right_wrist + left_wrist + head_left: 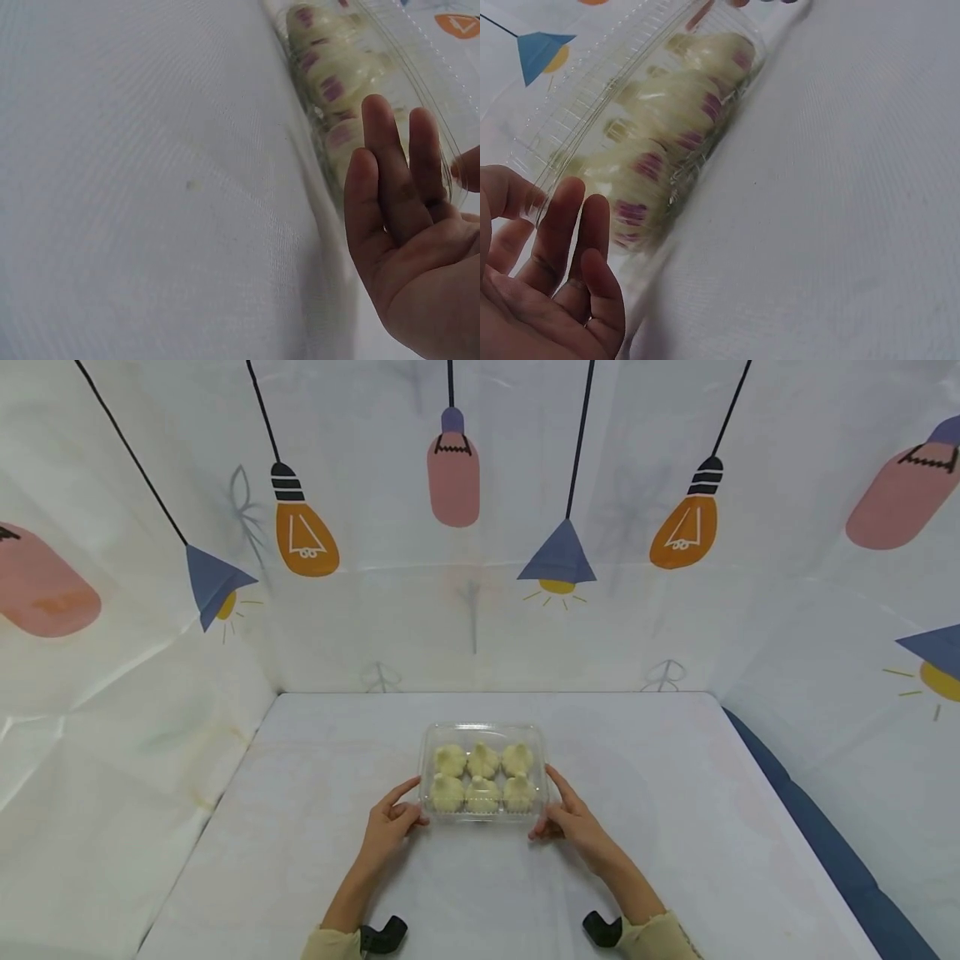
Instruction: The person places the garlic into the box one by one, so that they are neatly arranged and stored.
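Note:
A clear plastic clamshell box (483, 821) stands with its lid down near the middle of the white table, holding several pale yellow garlic bulbs (482, 793) in two rows. Purple patches show on the garlic bulbs (645, 169) in both wrist views. At the box's left near corner my left hand (393, 822) grips its edge with thumb and index finger; the other fingers (596, 232) are bent beside the wall. My right hand (577, 827) holds the opposite side likewise, its other fingers (386, 150) in front of the box. Whether the box touches the table cannot be told.
The white table (637, 760) surrounds the box. Behind it hangs a white curtain (480, 627) printed with lamps and bulbs, which also closes both sides. Dark blue fabric (817, 835) shows along the table's right edge.

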A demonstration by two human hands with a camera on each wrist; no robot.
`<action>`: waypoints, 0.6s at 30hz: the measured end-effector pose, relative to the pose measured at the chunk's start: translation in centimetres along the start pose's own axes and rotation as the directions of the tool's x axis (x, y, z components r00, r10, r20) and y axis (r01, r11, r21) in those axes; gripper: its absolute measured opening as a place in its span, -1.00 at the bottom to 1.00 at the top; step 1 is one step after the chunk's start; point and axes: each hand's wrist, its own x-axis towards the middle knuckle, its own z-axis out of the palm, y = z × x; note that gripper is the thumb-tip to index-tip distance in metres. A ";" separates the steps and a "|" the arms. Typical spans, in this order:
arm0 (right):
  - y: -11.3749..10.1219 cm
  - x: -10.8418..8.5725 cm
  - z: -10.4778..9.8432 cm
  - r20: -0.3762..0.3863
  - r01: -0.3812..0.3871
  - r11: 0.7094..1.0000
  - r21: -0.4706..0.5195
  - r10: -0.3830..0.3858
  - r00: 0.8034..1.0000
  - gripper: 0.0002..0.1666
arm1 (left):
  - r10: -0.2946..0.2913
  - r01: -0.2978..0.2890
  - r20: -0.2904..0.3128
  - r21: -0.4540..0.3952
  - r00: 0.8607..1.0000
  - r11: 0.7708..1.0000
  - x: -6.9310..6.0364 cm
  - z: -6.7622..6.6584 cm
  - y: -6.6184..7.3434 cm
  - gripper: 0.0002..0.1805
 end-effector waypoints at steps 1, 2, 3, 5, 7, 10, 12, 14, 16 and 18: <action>0.0 0.0 0.0 0.004 0.003 1.000 0.007 -0.003 1.000 -0.13 | 0.000 0.000 0.002 -0.004 1.000 1.000 0.0 0.0 0.1 -0.49; 0.0 -0.1 0.0 0.008 0.006 1.000 0.014 -0.006 1.000 -0.13 | -0.005 0.005 0.006 -0.007 1.000 1.000 0.0 0.1 0.2 -0.49; 0.0 -0.1 -0.1 0.013 0.011 1.000 0.019 -0.011 1.000 -0.13 | -0.015 0.015 0.012 -0.003 1.000 1.000 0.0 0.1 0.5 -0.48; 0.1 -0.1 0.0 0.025 0.017 1.000 0.026 -0.018 1.000 -0.14 | -0.024 0.024 0.022 -0.005 0.999 1.000 -0.4 0.2 1.4 -0.47; 0.3 -0.1 0.0 0.036 0.021 0.999 0.039 -0.022 0.999 -0.15 | -0.031 0.031 0.025 -0.012 0.999 0.999 -0.6 0.2 1.8 -0.47; 0.3 -0.1 0.1 0.039 0.005 0.998 0.068 -0.008 0.999 -0.15 | -0.026 0.027 0.024 -0.006 0.999 1.000 -0.7 0.3 1.6 -0.47; 0.2 -0.2 0.2 0.039 -0.007 0.996 0.088 0.004 0.999 -0.14 | -0.019 0.019 0.016 -0.009 1.000 1.000 -0.5 0.2 0.8 -0.48; 0.0 -0.2 0.3 0.037 -0.022 0.994 0.103 0.018 0.999 -0.14 | -0.004 0.004 0.014 -0.004 1.000 1.000 -0.5 0.2 0.4 -0.49; -0.3 -0.2 0.3 0.035 -0.031 0.994 0.103 0.028 0.999 -0.14 | 0.019 -0.019 0.014 0.002 1.000 1.000 -0.5 0.2 0.4 -0.50; -0.5 -0.3 0.3 0.033 -0.045 0.994 0.103 0.041 0.999 -0.14 | 0.032 -0.032 0.011 0.003 0.999 0.999 -0.5 0.2 0.4 -0.50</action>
